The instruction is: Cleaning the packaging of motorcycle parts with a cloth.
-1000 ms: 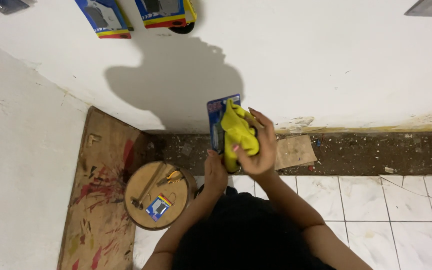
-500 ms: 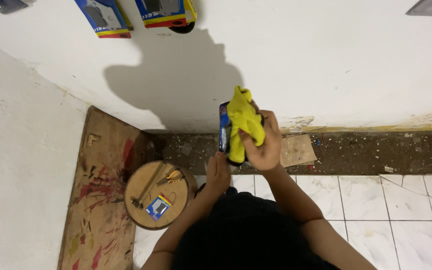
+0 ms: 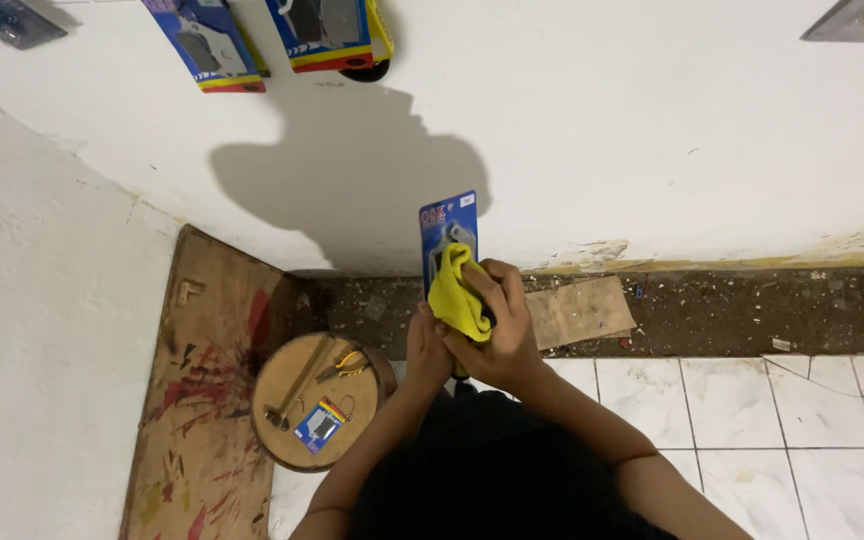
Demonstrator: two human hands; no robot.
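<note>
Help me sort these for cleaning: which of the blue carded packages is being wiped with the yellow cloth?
The blue carded package held upright in both hands, half covered by the yellow cloth; the others hang on the white wall or lie on the round wooden stool.

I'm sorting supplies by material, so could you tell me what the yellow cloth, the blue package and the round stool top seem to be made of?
Yellow cloth: soft fabric, matte; it folds and bunches in the right hand.
Blue package: probably printed card with clear plastic; flat, stiff, slightly glossy.
Round stool top: apparently bare wood, dull tan with faint grain.
</note>
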